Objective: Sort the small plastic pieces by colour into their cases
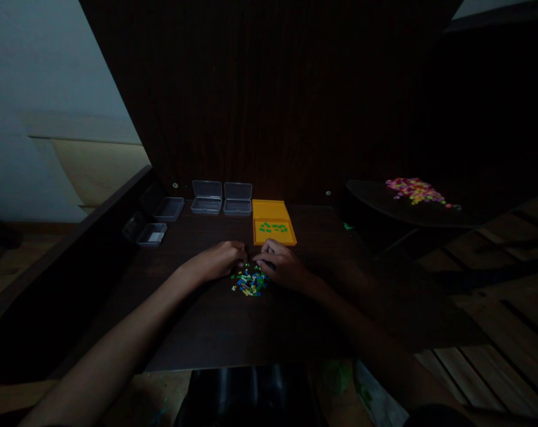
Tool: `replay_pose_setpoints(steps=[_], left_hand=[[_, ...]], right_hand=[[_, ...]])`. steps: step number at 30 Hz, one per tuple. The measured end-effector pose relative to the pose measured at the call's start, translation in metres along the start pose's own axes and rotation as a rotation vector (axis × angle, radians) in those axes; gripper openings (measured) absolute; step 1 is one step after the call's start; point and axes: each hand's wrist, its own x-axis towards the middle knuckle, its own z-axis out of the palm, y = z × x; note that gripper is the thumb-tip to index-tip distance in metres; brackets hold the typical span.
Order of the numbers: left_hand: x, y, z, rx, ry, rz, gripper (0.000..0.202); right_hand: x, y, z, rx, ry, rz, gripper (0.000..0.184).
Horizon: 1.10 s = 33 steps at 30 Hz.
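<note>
**Two hands at a heap of small coloured pieces**

Both hands down on the dark desk [215, 332], knuckles up, nearly meeting over a small pile of mixed pieces [250, 283] in blue, yellow, green and white. Left hand [219, 261] at the pile's upper left edge, right hand [281, 265] at its upper right, covering part of it. Fingers curled down toward the pieces on both sides; too dim and small to tell whether pinched on anything. Just beyond the hands, an open orange box [273, 222] with green pieces [272, 227] inside. Left of it, two clear open cases [222, 198] side by side, two more cases [159, 220] nearer the desk's left edge. Far right, well apart, a pink and yellow heap [414, 190] on a dark round surface [384, 207].
</note>
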Motion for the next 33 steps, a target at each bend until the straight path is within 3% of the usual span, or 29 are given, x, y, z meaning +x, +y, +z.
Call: replay_pose_setpoints(steps=[24,28,33], left_hand=[[-0.001,-0.003,0.004,0.165,0.033,-0.09,0.027],[-0.001,-0.013,0.003,0.104,0.09,-0.09,0.027],[0.002,-0.022,-0.012,0.017,0.232,-0.066,0.024]], right_hand=[[-0.001,-0.001,0.001,0.002,0.006,-0.01,0.017],[-0.001,0.001,0.003,0.01,0.013,-0.008,0.017],[-0.001,0.0,0.003,-0.004,0.026,-0.038,0.017]])
